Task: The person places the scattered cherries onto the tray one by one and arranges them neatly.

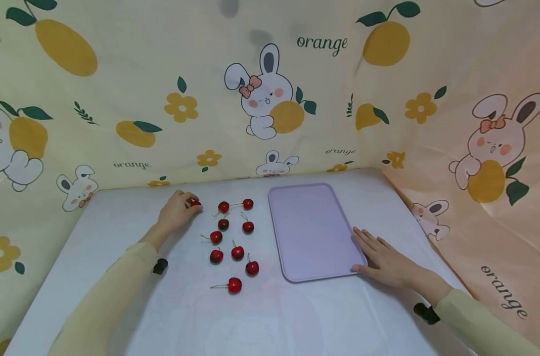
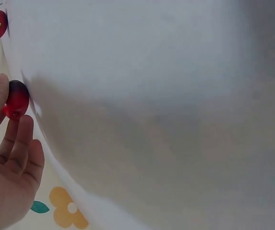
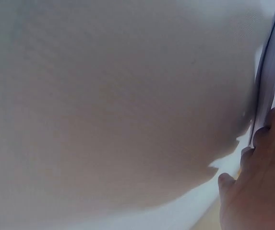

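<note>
At the back left of the table, my left hand (image 1: 177, 211) pinches a red cherry (image 1: 196, 203) between thumb and fingers. In the left wrist view this cherry (image 2: 17, 100) is dark at one end and close to the white surface. Several more red cherries (image 1: 237, 252), most with visible green stems, lie loose to the right of that hand. A flat light-purple tray (image 1: 314, 227) with a raised rim lies right of the cherries, bare on top. My right hand (image 1: 387, 261) rests with straight fingers against the tray's right edge, near its front corner.
A white cloth (image 1: 199, 321) covers the table. Behind it and along the right side hangs a cream sheet (image 1: 181, 49) printed with rabbits, oranges and flowers. Dark wrist cameras sit under both sleeves. One cherry (image 1: 234, 285) lies nearest the front.
</note>
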### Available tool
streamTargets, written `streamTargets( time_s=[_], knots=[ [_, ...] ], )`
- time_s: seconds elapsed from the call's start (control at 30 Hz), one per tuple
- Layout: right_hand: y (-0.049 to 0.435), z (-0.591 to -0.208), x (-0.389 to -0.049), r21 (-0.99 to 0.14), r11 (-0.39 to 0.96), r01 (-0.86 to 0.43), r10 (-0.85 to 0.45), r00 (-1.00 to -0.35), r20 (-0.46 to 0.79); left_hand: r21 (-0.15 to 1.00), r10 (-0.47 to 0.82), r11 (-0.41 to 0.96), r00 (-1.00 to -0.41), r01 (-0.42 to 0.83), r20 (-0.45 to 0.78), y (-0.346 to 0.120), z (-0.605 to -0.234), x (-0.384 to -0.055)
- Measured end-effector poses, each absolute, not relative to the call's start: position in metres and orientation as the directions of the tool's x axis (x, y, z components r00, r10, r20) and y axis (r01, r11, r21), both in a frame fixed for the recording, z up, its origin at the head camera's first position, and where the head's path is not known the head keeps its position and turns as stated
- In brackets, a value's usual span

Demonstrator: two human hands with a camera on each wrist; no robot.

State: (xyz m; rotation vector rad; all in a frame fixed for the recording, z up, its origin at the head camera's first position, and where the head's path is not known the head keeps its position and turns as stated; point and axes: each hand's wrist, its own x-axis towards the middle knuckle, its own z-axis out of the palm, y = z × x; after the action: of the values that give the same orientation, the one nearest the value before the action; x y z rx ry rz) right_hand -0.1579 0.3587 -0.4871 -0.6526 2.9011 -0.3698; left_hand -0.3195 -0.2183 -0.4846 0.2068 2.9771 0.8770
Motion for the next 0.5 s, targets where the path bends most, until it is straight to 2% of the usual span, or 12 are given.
streamTargets(
  time_s=[0.5],
  knots=[
    [0.3611,-0.4919,-0.1598,-0.245,0.87,-0.429,-0.458,-0.886,-0.075,0.589,0.16,0.795,-0.987,0.147,0.03,-0.22,-0.4904,-0.3235]
  ],
)
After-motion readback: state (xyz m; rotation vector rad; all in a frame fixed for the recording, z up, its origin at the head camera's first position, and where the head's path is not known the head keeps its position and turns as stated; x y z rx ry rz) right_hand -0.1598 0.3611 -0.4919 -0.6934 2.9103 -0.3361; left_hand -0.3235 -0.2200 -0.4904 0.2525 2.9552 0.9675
